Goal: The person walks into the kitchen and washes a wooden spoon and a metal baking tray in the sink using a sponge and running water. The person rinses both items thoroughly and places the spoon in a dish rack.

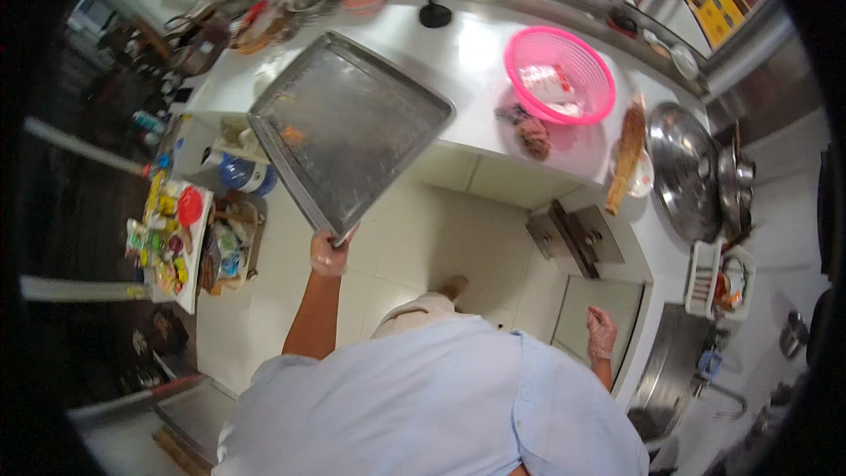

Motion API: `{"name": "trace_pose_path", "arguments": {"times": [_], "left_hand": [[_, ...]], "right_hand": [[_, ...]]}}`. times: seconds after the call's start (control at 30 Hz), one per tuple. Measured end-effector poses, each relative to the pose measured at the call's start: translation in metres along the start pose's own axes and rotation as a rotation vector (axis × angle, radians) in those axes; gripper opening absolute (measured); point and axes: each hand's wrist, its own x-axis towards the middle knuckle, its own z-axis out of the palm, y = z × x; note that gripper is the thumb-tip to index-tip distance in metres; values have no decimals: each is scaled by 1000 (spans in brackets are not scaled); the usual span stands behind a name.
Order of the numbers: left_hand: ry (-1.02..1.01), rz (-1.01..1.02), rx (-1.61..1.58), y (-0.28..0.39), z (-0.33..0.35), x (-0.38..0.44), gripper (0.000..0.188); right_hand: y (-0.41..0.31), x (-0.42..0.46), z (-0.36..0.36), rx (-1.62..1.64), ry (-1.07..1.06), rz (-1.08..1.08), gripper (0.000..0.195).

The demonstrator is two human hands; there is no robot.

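My left hand (329,253), in a thin clear plastic glove, grips the near corner of a large dark metal baking tray (350,125). The tray reaches out over the front edge of the white counter, and small orange crumbs lie on its left part. To the right, my right hand (601,332) wears the same kind of glove and hangs beside the counter's side with nothing seen in it; its fingers look partly bent. A pink plastic colander (605,82) with white and red packets inside stands on the counter, right of the tray.
Steel lids (684,172), a brown brush-like bundle (628,152) and a small bowl (641,175) lie on the right counter, with a sink (667,363) nearer me. At the left stand a trolley (198,258) of goods and a blue water bottle (244,174). A black stand (435,14) is at the back.
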Motion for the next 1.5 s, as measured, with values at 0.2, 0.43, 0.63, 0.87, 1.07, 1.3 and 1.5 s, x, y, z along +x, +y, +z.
{"name": "trace_pose_path", "arguments": {"times": [0.2,0.43,0.63,0.87,1.07,1.3,1.5], "left_hand": [[76,59,312,80,-122,-83,30],[247,59,137,134,-178,-113,50],[202,76,70,154,-230,-56,56],[332,69,46,222,-238,-14,55],[410,79,64,270,-200,22,62],[347,510,1318,289,-192,49,21],[171,650,1612,305,-211,57,28]], "right_hand": [[-87,52,123,4,-195,-298,21],[-272,83,280,1,-452,-663,20],[-426,78,439,-186,-553,-793,32],[-599,83,618,-449,-605,-1137,70],[-704,127,782,-1126,-535,-1411,94],[-725,197,906,-1268,-654,-1271,73],[-681,228,913,-720,-620,-1125,22]]}}
